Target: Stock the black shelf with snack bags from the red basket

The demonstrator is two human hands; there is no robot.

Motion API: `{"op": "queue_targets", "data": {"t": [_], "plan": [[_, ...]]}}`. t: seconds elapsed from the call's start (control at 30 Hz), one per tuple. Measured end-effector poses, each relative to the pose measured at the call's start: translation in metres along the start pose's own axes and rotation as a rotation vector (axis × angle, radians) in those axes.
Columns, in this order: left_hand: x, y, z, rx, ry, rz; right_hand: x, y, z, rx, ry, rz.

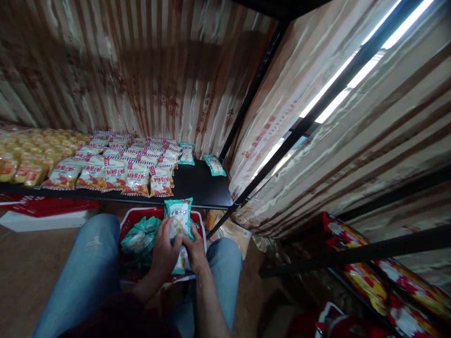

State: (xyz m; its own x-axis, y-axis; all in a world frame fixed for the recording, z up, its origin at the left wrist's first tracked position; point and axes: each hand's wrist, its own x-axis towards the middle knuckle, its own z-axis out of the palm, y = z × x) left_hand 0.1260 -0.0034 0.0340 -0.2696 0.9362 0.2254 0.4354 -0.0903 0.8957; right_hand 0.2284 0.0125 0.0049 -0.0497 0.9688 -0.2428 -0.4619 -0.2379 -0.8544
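Held between left grip [164,246] and right grip [193,248]: one teal packet [180,221], above one red basket [139,214] of heaped packets [140,239] too overlapped to count. On black shelf [197,183]: two loose packets [214,165].

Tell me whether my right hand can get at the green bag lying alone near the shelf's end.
Probably yes: nothing on the shelf stands before the lone bag, though your right hand is holding another green bag with your left hand.
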Motion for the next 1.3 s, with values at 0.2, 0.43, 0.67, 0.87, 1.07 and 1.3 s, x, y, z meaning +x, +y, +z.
{"op": "queue_targets", "data": {"t": [0.2,0.43,0.67,0.87,1.07,1.3], "plan": [[0.002,-0.002,0.002,-0.056,-0.026,-0.052,-0.004,-0.003,0.001,0.008,-0.054,-0.019],[0.006,0.001,0.0,-0.318,-0.098,-0.281,-0.005,-0.002,-0.004,0.01,-0.081,-0.06],[0.013,0.004,0.005,-0.484,-0.103,-0.366,-0.016,-0.017,0.001,-0.047,-0.129,-0.084],[0.012,0.015,-0.002,-0.497,-0.113,-0.418,-0.008,-0.007,-0.006,-0.005,-0.13,-0.139],[0.017,0.022,-0.016,-0.59,-0.236,-0.418,-0.005,-0.009,-0.006,-0.017,-0.031,-0.139],[0.016,-0.003,0.001,-0.13,-0.164,-0.195,-0.007,-0.01,-0.007,-0.125,-0.039,-0.159]]}}
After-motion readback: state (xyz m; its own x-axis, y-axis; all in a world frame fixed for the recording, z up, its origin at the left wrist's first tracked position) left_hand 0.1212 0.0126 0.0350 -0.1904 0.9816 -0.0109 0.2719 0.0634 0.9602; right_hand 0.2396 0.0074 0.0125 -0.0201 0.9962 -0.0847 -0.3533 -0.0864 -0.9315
